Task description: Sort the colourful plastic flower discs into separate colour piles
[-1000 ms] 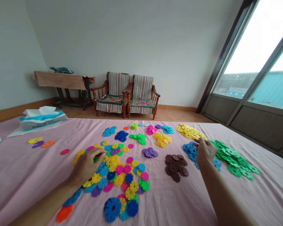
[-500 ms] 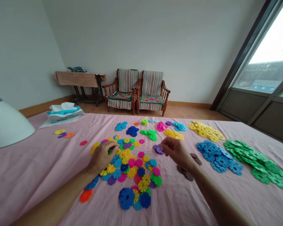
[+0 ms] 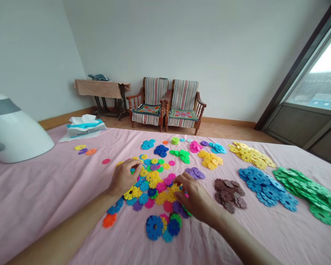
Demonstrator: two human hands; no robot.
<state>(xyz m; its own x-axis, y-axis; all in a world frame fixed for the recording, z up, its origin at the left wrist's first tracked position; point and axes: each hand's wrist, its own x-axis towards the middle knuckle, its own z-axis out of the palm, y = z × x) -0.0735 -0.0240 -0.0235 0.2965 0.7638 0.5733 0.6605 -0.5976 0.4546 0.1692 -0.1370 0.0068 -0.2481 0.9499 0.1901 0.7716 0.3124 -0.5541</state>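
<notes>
1. Mixed discs [image 3: 155, 179] are spread left of the brown pile [image 3: 227, 193].
2. Left hand [image 3: 124, 177] is held over the discs, well left of the brown pile; fingers are curled, contents cannot be told.
3. Right hand [image 3: 193, 195] is held just left of the brown pile; fingers are bent, thumb parted; any grip cannot be told.

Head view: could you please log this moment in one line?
left hand: at mixed discs, left part | right hand: their right part | brown discs: separate pile
</notes>
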